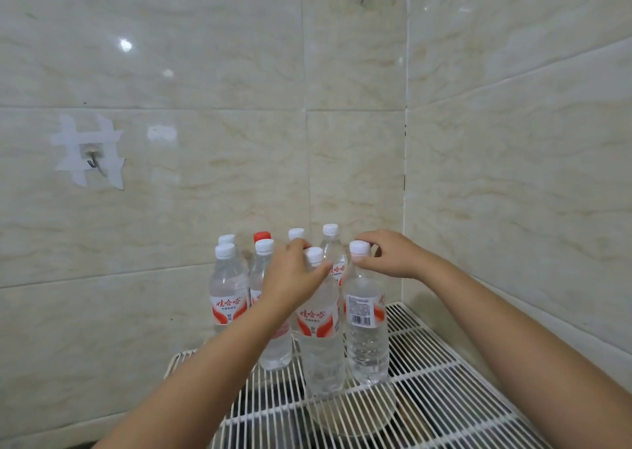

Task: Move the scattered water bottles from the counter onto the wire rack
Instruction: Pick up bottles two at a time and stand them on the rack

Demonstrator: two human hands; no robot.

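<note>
While upright bottles crowd the wire rack (444, 373), the left hand (290, 277) grips the neck of the front bottle (319, 339). Just right of it, the right hand (390, 253) pinches the barcode bottle (367, 329) at its cap.

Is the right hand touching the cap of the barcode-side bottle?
Touching. The head view shows the right hand with fingers wrapped around the white cap of the front right bottle, no gap visible, bottle upright on the wire rack.

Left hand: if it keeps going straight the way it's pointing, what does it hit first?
The left hand already has a grip on the front bottle's neck. Beyond that, probably the white-capped bottle behind it, then the tiled wall; depth is unclear.
</note>
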